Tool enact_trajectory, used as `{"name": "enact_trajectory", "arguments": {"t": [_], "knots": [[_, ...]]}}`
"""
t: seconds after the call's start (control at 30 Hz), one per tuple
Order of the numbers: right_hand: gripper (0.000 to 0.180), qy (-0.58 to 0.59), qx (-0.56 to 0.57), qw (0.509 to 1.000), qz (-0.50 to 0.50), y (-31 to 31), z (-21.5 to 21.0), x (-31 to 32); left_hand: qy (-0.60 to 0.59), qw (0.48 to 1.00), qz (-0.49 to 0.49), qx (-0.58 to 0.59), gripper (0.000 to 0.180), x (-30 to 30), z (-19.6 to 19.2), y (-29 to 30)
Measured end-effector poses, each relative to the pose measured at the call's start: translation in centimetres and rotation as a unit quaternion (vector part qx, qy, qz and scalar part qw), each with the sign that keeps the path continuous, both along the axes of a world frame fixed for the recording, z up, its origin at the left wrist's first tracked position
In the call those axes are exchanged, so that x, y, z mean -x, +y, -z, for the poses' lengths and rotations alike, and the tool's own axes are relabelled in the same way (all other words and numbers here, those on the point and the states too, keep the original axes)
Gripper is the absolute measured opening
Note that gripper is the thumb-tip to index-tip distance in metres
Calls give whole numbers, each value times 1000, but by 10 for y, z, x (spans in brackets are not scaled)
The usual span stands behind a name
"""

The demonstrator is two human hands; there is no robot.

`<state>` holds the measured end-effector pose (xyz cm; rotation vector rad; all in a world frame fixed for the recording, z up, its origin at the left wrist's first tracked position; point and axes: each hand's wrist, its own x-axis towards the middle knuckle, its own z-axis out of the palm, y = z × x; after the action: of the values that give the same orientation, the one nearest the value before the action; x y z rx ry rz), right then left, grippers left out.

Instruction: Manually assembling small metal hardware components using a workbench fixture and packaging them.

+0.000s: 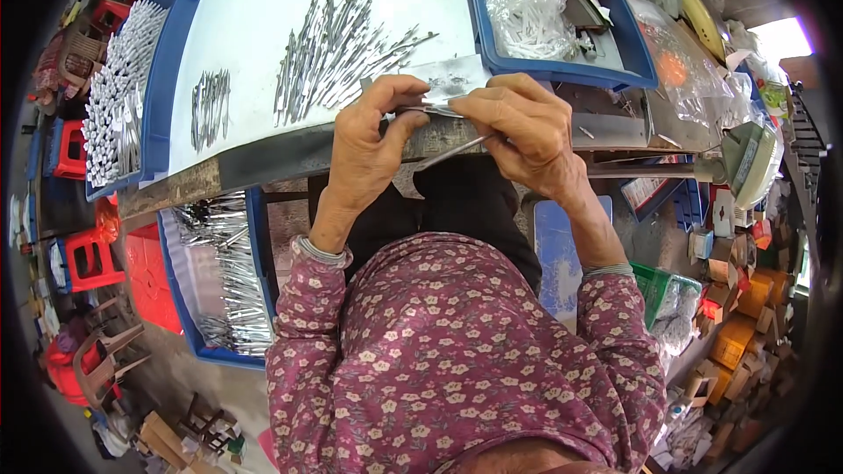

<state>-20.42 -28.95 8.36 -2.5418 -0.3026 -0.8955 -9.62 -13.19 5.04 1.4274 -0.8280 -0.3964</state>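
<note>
At the table's front edge, my left hand (373,140) pinches a small slim silvery piece (432,109) between thumb and forefinger. My right hand (527,132) comes close from the other side, its fingers closed at the same piece. A thin grey rod (452,152) slants out from under the right palm; its far end is hidden. Just beyond my hands lies a small metal plate (452,75) with dark smudges. A large fanned pile of slim pointed metal pieces (329,57) spreads over the white sheet (246,9), with a smaller bunch (211,110) to its left.
Left stands a blue tray (162,96) of white-ended sticks. Below the table edge, another blue tray (261,254) holds slim silver pieces. A third blue tray (562,72) with plastic bags is at the back right. A lamp-like head on an arm (755,162) juts in from the right.
</note>
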Motion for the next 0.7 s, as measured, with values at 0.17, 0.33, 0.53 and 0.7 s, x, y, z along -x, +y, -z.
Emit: {"name": "enact_trajectory", "arguments": {"t": [0.17, 0.33, 0.53, 0.7], "knots": [[39, -14, 33, 999, 11, 3, 5, 3, 5, 1000, -4, 6, 28, 2, 1, 1], [39, -3, 36, 999, 11, 3, 6, 5, 13, 1000, 2, 8, 28, 2, 2, 2], [39, 33, 21, 999, 5, 4, 0, 5, 45, 999, 2, 12, 27, 0, 4, 2], [31, 66, 71, 995, 5, -5, 3, -3, 91, 995, -18, 31, 26, -3, 14, -2]]}}
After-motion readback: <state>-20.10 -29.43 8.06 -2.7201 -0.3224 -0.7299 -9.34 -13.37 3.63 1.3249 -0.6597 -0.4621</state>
